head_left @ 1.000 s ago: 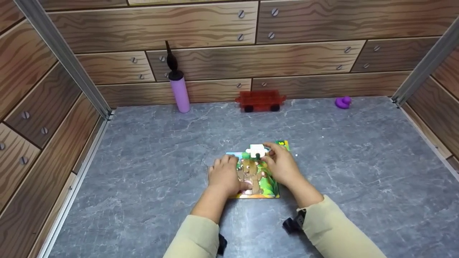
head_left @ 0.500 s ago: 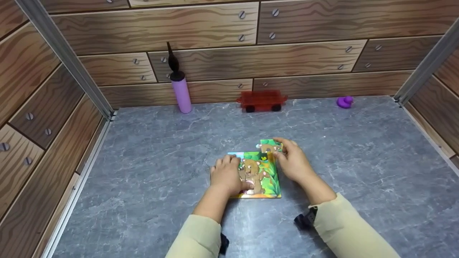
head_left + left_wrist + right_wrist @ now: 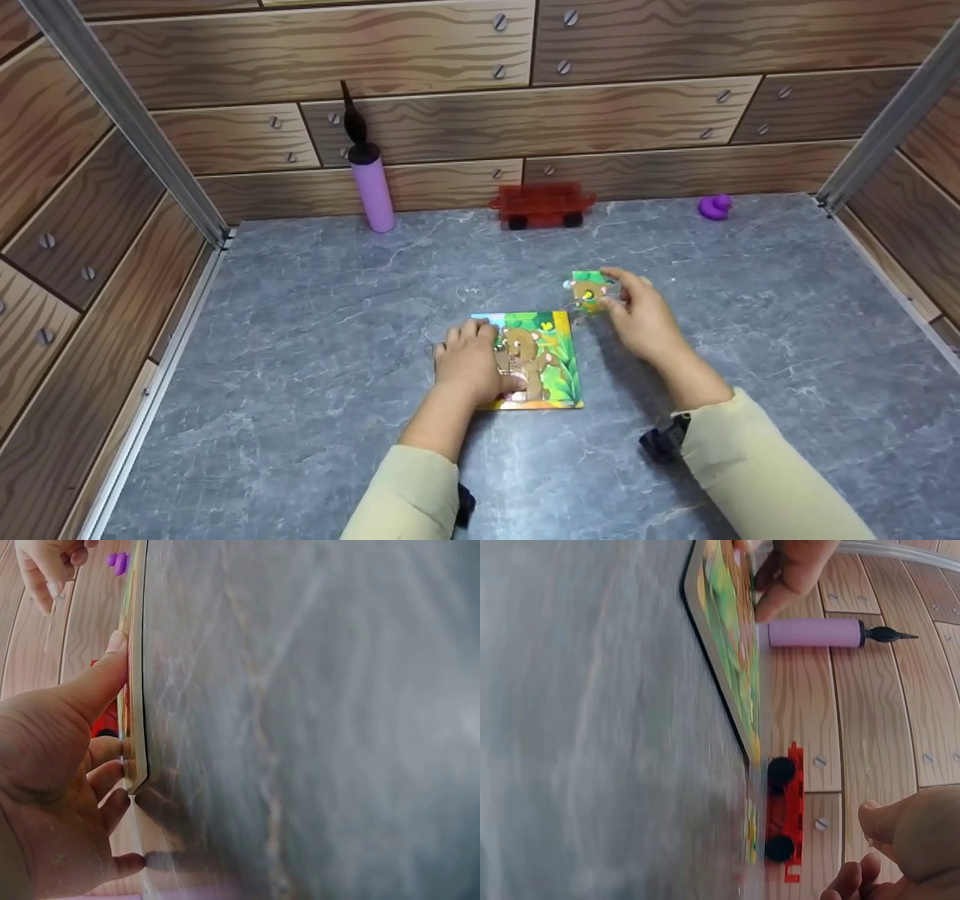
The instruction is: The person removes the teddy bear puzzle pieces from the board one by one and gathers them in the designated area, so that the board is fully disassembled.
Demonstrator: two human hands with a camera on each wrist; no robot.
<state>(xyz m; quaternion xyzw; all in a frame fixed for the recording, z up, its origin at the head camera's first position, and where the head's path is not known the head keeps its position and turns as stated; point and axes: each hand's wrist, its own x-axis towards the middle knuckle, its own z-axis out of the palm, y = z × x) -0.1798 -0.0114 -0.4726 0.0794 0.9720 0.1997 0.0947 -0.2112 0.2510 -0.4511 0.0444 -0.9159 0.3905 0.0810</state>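
A bear jigsaw puzzle [image 3: 559,371] lies flat, with green leaves and an orange border on its right side. My left hand [image 3: 469,364] rests across its left side, hiding that part. In the left wrist view the thumb [image 3: 101,682] lies on the puzzle's face and the other fingers reach its edge. Up and right of the puzzle, my right hand [image 3: 649,322] pinches a puzzle piece [image 3: 581,286] with a brown bear picture on green. The right wrist view shows this hand [image 3: 922,840] raised above the table, the piece there only a thin edge.
A small green and yellow piece [image 3: 750,831] lies past the puzzle's corner in the right wrist view. Along the back wall stand a purple hand pump [image 3: 373,193], a red toy wagon [image 3: 544,201] and a purple duck [image 3: 715,208]. Wood-patterned panels [image 3: 420,56] enclose the grey table [image 3: 315,330].
My right hand has moved up and to the right, off the puzzle's top edge, and turned the piece from its white back to its picture side. The left hand stays on the puzzle.
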